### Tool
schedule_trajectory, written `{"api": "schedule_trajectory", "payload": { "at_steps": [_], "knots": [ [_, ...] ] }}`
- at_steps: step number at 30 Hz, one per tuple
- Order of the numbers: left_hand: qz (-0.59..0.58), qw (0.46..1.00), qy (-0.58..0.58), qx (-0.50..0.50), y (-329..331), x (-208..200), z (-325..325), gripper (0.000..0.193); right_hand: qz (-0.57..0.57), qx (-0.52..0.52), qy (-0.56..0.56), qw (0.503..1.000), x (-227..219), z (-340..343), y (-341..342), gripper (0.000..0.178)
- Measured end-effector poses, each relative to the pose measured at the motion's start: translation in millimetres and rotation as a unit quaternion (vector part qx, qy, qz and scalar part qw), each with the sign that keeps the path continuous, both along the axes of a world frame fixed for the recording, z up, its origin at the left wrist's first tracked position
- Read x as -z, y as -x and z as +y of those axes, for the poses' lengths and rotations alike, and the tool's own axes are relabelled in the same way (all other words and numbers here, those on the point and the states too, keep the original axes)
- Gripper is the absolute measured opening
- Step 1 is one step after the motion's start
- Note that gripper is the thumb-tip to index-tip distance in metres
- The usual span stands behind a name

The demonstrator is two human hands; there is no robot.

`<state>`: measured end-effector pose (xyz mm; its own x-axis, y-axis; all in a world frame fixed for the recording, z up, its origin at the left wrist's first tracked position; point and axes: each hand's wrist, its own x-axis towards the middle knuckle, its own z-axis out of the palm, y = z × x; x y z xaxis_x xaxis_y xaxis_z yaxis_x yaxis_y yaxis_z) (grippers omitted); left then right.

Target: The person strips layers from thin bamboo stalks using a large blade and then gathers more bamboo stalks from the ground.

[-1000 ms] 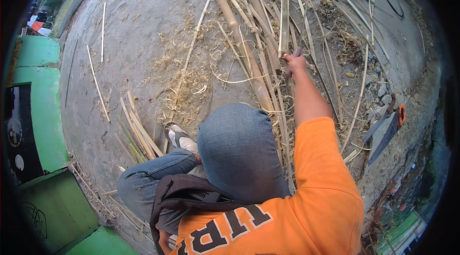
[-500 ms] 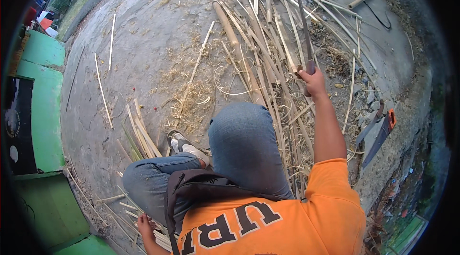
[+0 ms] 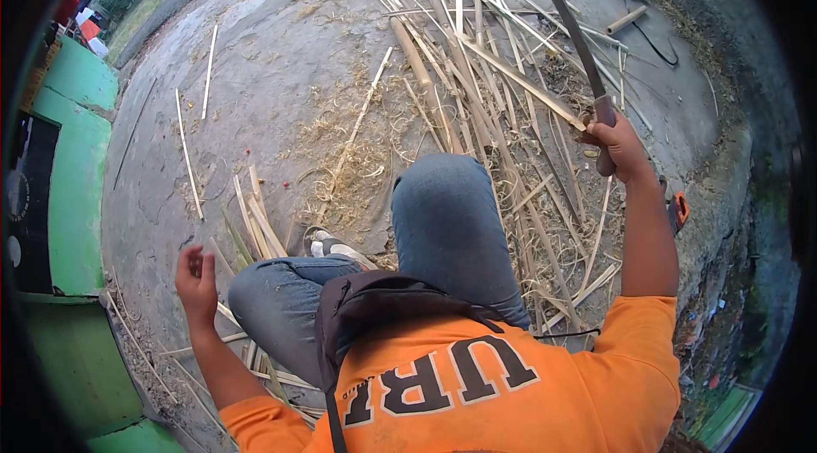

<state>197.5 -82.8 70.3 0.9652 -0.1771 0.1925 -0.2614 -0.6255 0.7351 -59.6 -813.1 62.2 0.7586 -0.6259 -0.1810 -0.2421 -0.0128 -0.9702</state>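
Bamboo strip (image 3: 521, 81): pale tan, long, flat; near end at R hand, rest runs fwd-left over bamboo pile.
Machete (image 3: 577, 36): long dark blade, slight curve, pointing fwd, away from body; brown handle, rounded butt.
R hand (image 3: 627, 149): clenched round machete handle, strip's end gripped at thumb; arm reaching fwd-right, elbow slightly bent.
L hand (image 3: 197, 280): released, fingers loosely curled, raised just left of L knee; forearm angled up from orange sleeve (image 3: 264, 426).
Bamboo pile (image 3: 423, 79): round poles + split lengths, crisscrossed, mostly running fwd.
Shavings (image 3: 351, 165): thin, curly, straw-coloured, scattered left of pile.
Ground (image 3: 255, 104): rough grey, concrete-like.
Jeans (image 3: 455, 227): faded blue denim, both knees bent.
Strip bundle (image 3: 262, 223): tan w/ some green, nr L knee.
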Motion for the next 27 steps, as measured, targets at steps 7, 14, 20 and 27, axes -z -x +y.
{"api": "schedule_trajectory", "payload": {
  "at_steps": [7, 14, 20, 27],
  "knots": [
    [-0.155, 0.94, -0.168, 0.254, -34, -60, -174, 0.047, -0.056, -0.112, -0.052, 0.991, -82, 52, 0, 0.025],
    [-0.269, 0.89, -0.216, 0.298, -58, -69, -235, 0.081, -0.082, -0.221, -0.086, 0.968, -140, 113, -37, 0.026],
    [-0.222, 0.88, -0.176, 0.382, -67, -78, -240, 0.071, -0.081, -0.3, -0.073, 0.948, -153, 147, -70, 0.026],
    [-0.02, 0.894, -0.261, 0.363, -50, -77, -177, 0.027, -0.031, -0.353, -0.037, 0.935, -146, 162, -109, 0.036]
  ]
}}
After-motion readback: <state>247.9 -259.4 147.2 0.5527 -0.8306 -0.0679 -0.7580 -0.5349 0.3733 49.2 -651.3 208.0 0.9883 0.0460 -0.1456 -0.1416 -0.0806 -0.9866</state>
